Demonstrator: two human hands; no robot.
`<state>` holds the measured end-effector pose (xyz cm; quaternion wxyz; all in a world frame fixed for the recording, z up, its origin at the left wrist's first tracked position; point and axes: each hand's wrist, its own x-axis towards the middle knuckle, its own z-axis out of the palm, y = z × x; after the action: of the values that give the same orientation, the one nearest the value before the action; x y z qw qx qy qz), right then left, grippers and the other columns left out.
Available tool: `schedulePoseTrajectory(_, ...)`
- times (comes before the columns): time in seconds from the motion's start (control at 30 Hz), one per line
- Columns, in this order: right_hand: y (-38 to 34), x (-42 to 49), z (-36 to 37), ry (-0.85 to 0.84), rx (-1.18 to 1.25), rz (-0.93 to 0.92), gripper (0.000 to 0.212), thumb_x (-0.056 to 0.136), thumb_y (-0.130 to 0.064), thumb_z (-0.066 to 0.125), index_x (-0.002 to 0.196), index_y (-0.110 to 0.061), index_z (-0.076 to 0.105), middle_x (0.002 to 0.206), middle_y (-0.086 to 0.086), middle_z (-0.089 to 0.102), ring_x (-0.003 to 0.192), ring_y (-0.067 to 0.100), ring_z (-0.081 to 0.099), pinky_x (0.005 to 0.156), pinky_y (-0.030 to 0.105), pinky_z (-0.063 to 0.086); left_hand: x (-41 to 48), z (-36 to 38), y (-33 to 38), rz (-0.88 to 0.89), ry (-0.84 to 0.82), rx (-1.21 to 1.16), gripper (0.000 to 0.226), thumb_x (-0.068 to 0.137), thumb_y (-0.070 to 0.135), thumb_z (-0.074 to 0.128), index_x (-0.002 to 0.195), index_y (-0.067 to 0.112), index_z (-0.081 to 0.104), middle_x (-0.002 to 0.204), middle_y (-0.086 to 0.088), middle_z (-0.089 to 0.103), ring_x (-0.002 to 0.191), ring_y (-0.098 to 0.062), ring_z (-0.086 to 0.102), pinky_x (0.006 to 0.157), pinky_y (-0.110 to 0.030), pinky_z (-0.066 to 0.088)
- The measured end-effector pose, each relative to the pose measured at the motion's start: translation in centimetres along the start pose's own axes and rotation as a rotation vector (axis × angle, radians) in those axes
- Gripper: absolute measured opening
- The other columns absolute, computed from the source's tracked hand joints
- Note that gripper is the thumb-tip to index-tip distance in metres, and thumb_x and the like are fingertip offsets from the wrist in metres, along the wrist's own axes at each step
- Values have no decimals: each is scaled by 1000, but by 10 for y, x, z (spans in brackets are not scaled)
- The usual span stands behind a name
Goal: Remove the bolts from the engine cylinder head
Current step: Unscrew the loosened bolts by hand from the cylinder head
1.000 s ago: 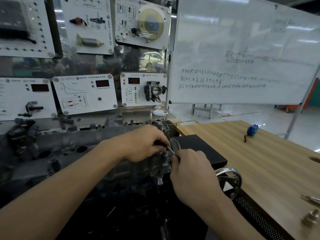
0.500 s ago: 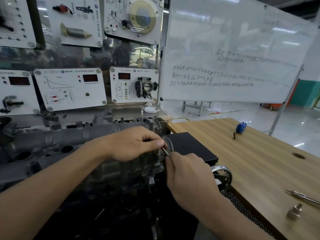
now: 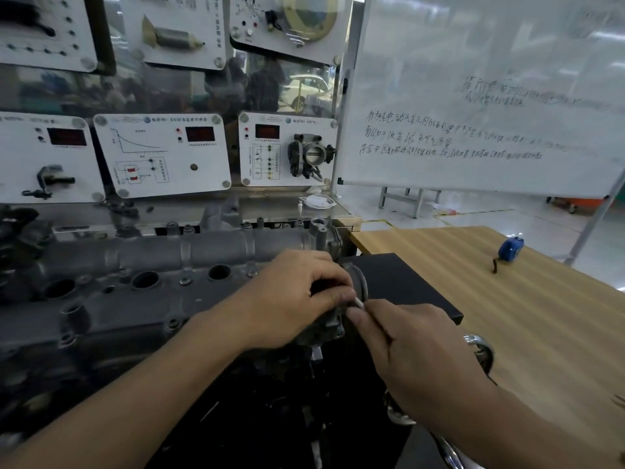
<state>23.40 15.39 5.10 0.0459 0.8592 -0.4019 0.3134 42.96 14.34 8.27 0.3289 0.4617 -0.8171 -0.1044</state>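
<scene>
hands [image 3: 291, 299] [image 3: 419, 360] on thin tool [image 3: 358, 302] at cylinder head [image 3: 135, 299]

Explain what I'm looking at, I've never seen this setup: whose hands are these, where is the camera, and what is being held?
This is one view from a camera worn on a person's head, looking down at their two bare hands. The long grey metal block is the engine cylinder head. The left hand curls over its right end; what it grips is hidden. The right hand pinches a slim metal piece there, a bolt or a tool, too blurred to tell. On the wooden table lies a blue tape measure.
</scene>
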Motion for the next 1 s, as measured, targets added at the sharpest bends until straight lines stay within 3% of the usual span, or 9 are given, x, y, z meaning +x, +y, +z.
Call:
schedulePoseTrajectory(0.17, 12, 3, 1, -2, 57, -59, 51, 101, -51, 34, 72, -17, 59, 53, -6, 48, 47, 15, 45, 47, 32, 37, -2, 8, -5, 31, 70, 14, 13, 94, 33, 65, 92, 24, 74, 83, 17, 60, 82, 0, 58, 72, -13, 42)
schedulePoseTrajectory(0.23, 27, 8, 0, 25, 48, -96, 50, 101, -50, 36, 69, -19, 58, 54, -9, 47, 47, 12, 45, 46, 26, 36, -1, 13, -5, 26, 100, 8, 15, 94, 37, 64, 93, 25, 74, 84, 16, 61, 82, 0, 58, 74, -19, 46)
schedulePoseTrajectory(0.33, 64, 46, 2, 89, 73, -226, 50, 104, -45, 35, 68, -19, 57, 67, -10, 49, 59, 9, 45, 53, 34, 42, 1, 19, -1, -41, 139, 46, 22, 96, 42, 59, 95, 25, 73, 86, 13, 63, 81, -3, 58, 75, -32, 51)
schedulePoseTrajectory(0.4, 79, 96, 14, 73, 74, -251, 50, 102, -41, 31, 96, -14, 72, 97, 2, 61, 89, 18, 56, 78, 39, 46, 5, 16, 4, -121, 136, 39, 23, 95, 40, 61, 91, 22, 74, 84, 8, 67, 78, -7, 60, 74, -37, 53)
schedulePoseTrajectory(0.47, 68, 148, 37, 16, 201, -261, 55, 99, -41, 29, 127, -7, 63, 127, 10, 57, 119, 24, 50, 102, 42, 40, 7, 8, 10, -271, 101, 0, 26, 90, 41, 66, 80, 18, 73, 77, 1, 69, 71, -11, 62, 69, -37, 56)
schedulePoseTrajectory(0.53, 30, 186, 61, -92, 310, -358, 56, 99, -45, 31, 136, -11, 56, 137, 6, 53, 129, 19, 45, 110, 37, 34, 11, -1, 14, -417, 74, 7, 32, 82, 43, 69, 71, 14, 72, 73, -6, 70, 70, -18, 65, 64, -37, 56)
schedulePoseTrajectory(0.7, -22, 208, 88, -466, 379, -389, 32, 100, -37, 52, 110, -16, 74, 114, 5, 67, 108, 17, 57, 99, 31, 43, 12, -3, 19, -598, 129, 71, 39, 75, 46, 67, 58, 12, 55, 60, -5, 58, 59, -25, 57, 51, -31, 37)
schedulePoseTrajectory(0.8, -17, 195, 83, -521, 501, -305, 14, 92, -22, 66, 90, -32, 75, 86, -17, 67, 78, -3, 60, 80, 18, 50, 3, 11, 25, -595, 242, 174, 45, 76, 53, 59, 56, 13, 52, 63, -5, 59, 62, -26, 57, 50, -32, 34)
schedulePoseTrajectory(1.0, -18, 187, 61, -518, 560, -101, 10, 91, -27, 68, 82, -24, 70, 72, -9, 62, 68, 9, 56, 70, 26, 46, -1, 26, 36, -602, 358, 160, 36, 76, 50, 58, 66, 16, 61, 70, -2, 56, 70, -27, 52, 57, -33, 36)
